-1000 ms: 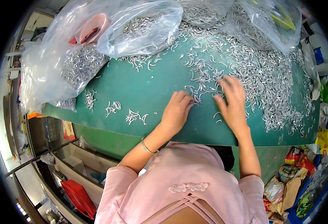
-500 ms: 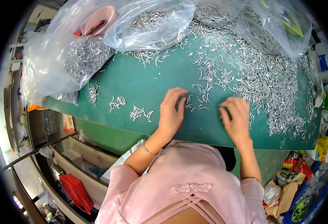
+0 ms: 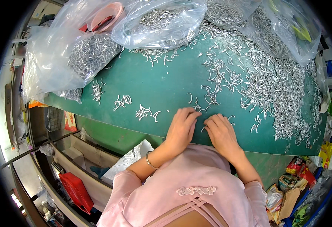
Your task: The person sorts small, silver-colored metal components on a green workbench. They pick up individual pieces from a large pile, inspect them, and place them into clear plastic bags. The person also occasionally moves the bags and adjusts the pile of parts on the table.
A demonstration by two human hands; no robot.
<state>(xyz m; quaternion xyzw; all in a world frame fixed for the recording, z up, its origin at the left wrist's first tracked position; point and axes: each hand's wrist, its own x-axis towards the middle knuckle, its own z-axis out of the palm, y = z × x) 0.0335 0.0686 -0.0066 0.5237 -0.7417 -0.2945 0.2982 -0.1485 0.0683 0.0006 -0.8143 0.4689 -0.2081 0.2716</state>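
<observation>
My left hand (image 3: pixel 182 126), with a bangle on its wrist, is at the table's near edge. Its fingers are curled together beside a few small curved silver metal pieces (image 3: pixel 198 108), and what lies between the fingertips is hidden. Close by on the right, my right hand (image 3: pixel 222 132) has its fingers bent and drawn together over the tabletop. One thin curved piece (image 3: pixel 203 129) shows at its fingertips; whether it is gripped is unclear. To the left lie three small groups of such pieces, the nearest group (image 3: pixel 145 112) just beyond my left wrist.
A large heap of curved pieces (image 3: pixel 283 90) covers the right of the green table (image 3: pixel 147 83). Clear plastic bags of pieces (image 3: pixel 92 56) line the far edge, with a pink basket (image 3: pixel 107 17) behind. A red basket (image 3: pixel 75 193) sits at lower left, packages (image 3: pixel 294 178) at lower right.
My right hand has moved left and nearer, close to the left hand. My left hand has come nearer and slightly right. The view has shifted slightly.
</observation>
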